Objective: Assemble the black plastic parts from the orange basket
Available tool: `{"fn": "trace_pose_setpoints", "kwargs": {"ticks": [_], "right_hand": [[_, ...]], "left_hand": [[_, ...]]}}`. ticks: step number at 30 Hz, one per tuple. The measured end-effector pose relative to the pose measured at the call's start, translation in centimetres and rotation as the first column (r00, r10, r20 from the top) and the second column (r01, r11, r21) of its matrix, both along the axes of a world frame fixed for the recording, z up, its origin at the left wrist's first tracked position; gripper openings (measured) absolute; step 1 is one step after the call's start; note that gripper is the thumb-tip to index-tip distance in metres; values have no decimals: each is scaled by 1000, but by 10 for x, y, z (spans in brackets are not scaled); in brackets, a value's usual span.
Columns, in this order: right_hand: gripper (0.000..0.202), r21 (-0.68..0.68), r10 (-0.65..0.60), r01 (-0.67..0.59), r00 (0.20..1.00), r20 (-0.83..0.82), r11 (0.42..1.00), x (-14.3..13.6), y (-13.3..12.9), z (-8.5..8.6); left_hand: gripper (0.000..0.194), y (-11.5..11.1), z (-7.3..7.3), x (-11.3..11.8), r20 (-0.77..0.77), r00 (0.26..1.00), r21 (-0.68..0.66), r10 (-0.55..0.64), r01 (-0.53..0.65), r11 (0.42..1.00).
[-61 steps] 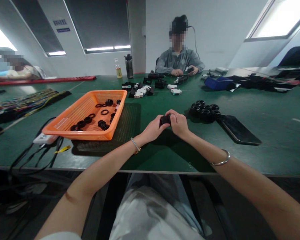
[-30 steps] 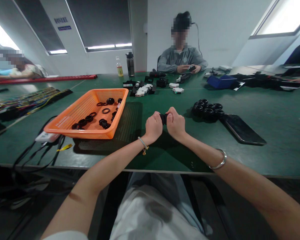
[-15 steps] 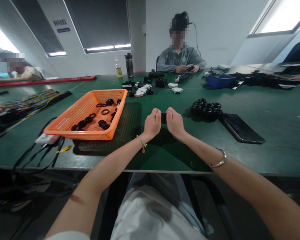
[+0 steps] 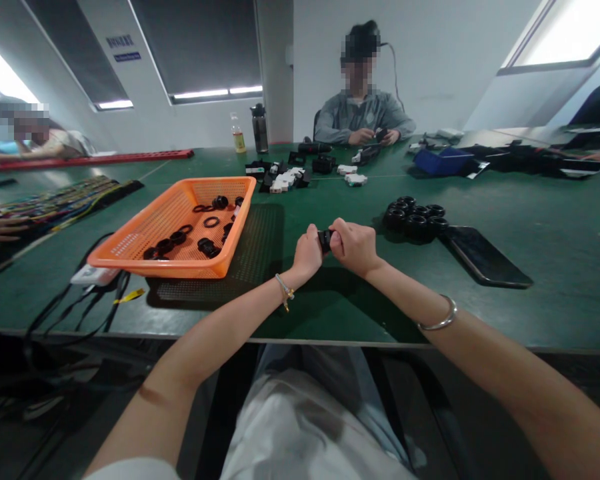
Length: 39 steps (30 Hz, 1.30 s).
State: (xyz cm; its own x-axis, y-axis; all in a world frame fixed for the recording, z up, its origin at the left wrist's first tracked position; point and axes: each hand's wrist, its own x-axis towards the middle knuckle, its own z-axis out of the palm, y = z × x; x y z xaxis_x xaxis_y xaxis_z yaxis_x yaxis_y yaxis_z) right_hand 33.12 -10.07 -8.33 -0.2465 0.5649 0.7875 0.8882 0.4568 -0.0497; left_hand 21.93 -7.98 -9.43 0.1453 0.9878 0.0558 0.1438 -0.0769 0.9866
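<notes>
Between my two hands, just above the green table [image 4: 300,307], is a small black part [image 4: 325,241]. My left hand [image 4: 309,253] is closed round its left end, and my right hand [image 4: 354,245] grips its right end; the fingers hide much of it. To the left stands an orange basket [image 4: 215,269] with black rings [image 4: 211,222] and black fittings [image 4: 209,248] inside. Several black round parts [image 4: 416,223] sit grouped to the right of my hands, touching a dark phone [image 4: 487,258] that lies flat.
Black and white parts [image 4: 287,179] lie beyond my hands, with a bottle [image 4: 238,137] and dark flask [image 4: 260,130] behind. Across the table a person [image 4: 363,117] handles something. A blue bin [image 4: 441,161] is at back right; cables [image 4: 75,300] hang at left.
My right hand has turned and shifted slightly right, and the black part is now tilted. My left hand has lowered a little. Another person's hand shows more at the far left.
</notes>
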Motion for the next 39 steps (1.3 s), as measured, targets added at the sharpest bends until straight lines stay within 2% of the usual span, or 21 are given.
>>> {"fn": "trace_pose_setpoints", "kwargs": {"ticks": [3,5,7,9,12,14,17,19,21,23,26,29,33,36,39], "right_hand": [[22,-5,-22,21,995,-95,1000,-8,-3,1],[22,-31,-60,55,975,-212,998,-13,-4,2],[23,-72,-103,82,926,-363,994,-17,-3,2],[25,-123,-109,55,861,-496,991,-21,-1,3],[27,-176,-81,-32,798,-597,984,-23,2,1],[27,-176,-82,-29,801,-592,984,-23,3,-1],[27,-133,-107,48,869,-483,990,-16,4,-2],[27,-79,-90,67,934,-345,995,-9,3,-1],[28,-11,-24,23,987,-162,1000,-1,3,1],[29,38,43,-44,999,19,998,6,2,4],[30,50,89,-100,979,181,994,12,2,7],[30,33,94,-102,977,190,994,10,0,6],[28,46,44,-48,996,82,998,-1,-4,4],[25,29,-13,16,995,-101,999,-12,-6,4],[24,-27,-90,87,926,-365,996,-23,-6,4]], "left_hand": [[50,-9,11,-3,-131,986,131,100,-82,988],[50,-14,16,-6,-206,968,272,144,-85,959],[45,-15,20,-11,-301,937,431,179,-34,902],[37,-13,23,-15,-405,891,543,207,52,838],[33,-10,25,-19,-494,843,581,214,138,802],[33,-8,25,-18,-479,855,561,198,124,819],[36,-5,22,-12,-317,937,464,145,20,886],[41,-2,19,-7,-151,985,290,88,-41,956],[47,1,16,-3,-9,1000,49,25,-24,998],[51,4,12,0,79,996,-133,-28,38,990],[49,4,9,0,114,992,-199,-46,69,978],[42,-1,11,-1,75,997,-98,-8,15,995],[43,-11,18,-4,-70,994,120,81,-73,990],[41,-16,23,-7,-156,972,305,175,-121,945],[37,-17,26,-13,-232,947,499,221,-80,863]]}}
